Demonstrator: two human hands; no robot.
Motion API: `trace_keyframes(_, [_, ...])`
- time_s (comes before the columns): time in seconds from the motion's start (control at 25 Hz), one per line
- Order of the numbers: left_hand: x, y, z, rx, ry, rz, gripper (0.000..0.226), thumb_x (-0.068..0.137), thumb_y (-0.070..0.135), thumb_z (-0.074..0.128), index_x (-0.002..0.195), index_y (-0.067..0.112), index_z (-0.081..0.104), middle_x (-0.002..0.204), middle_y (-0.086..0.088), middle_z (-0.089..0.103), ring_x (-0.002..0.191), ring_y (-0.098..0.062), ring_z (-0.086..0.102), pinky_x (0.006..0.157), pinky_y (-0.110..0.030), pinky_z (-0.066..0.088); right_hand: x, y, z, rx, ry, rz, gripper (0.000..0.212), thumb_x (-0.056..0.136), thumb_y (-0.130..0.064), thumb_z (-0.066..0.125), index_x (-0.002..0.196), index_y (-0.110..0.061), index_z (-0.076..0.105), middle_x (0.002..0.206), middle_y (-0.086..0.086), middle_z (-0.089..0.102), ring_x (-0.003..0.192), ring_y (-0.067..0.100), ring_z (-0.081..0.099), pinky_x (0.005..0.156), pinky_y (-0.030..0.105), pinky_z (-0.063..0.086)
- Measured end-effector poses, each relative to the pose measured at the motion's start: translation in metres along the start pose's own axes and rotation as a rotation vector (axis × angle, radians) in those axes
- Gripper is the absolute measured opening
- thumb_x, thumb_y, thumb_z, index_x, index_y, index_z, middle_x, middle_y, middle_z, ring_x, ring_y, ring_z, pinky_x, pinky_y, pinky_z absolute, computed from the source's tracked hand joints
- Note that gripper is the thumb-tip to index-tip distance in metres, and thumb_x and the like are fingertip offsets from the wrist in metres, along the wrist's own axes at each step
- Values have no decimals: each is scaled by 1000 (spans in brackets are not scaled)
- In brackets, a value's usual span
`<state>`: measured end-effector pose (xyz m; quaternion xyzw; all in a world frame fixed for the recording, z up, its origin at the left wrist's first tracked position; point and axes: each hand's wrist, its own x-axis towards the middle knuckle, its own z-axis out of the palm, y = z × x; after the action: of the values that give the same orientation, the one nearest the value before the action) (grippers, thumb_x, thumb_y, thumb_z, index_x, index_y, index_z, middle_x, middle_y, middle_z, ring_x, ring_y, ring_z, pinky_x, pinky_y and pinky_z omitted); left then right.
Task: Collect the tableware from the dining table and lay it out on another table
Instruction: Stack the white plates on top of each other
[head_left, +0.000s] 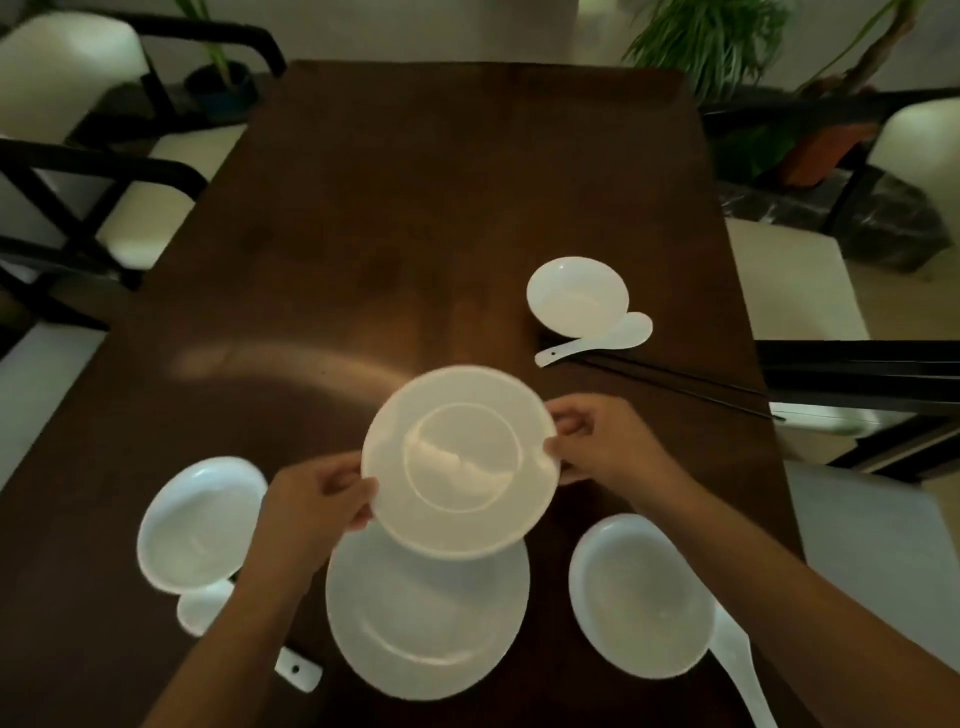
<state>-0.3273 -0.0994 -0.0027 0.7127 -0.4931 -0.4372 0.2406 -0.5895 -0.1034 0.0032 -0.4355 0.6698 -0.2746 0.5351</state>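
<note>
Dark wood table (415, 208); left hand (317, 499), right hand (602, 447) pinching white plate (460, 460) rim; no writing legible.

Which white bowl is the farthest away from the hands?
The small bowl at the far right of the table, with a spoon and dark chopsticks beside it. The other two bowls sit near, flanking the plates.

We see a white plate (460, 460) raised, tilted, above another plate (426, 623); bowls (200, 525), spoons (597, 340) and chopsticks (685, 384) lie around.
</note>
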Motion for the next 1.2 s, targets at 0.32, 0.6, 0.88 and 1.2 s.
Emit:
trace_keyframes(0.32, [-63,-52,-7,129,92,-64,23,82,12,66,104,17,68,75,13,64,74,-13,66,73,-28,51,-11,14,36,-495,-110,-68,14,78,-18,71,88,-21,62,80,-2,67,67,13,66,63,28,59])
trace_keyframes(0.6, [-81,-60,-2,229,206,38,9,83,14,63,92,12,67,74,5,63,64,-9,60,62,-15,42,-11,15,45,-803,-144,-182,17,83,-28,65,92,-15,59,88,2,68,81,20,63,74,33,53])
trace_keyframes(0.88, [-87,-65,0,365,183,56,16,78,18,67,72,15,53,59,6,56,57,-9,55,55,-15,40,-8,18,48,-853,-154,-216,16,82,-28,66,90,-16,59,88,2,67,81,19,61,71,32,50])
trace_keyframes(1.2, [-87,-80,-5,-19,-12,-242,8,82,16,67,86,19,61,77,4,70,64,-9,69,56,-19,54,1,24,47,-727,-193,-198,25,75,-24,74,98,-25,64,87,-8,64,68,1,55,59,12,38])
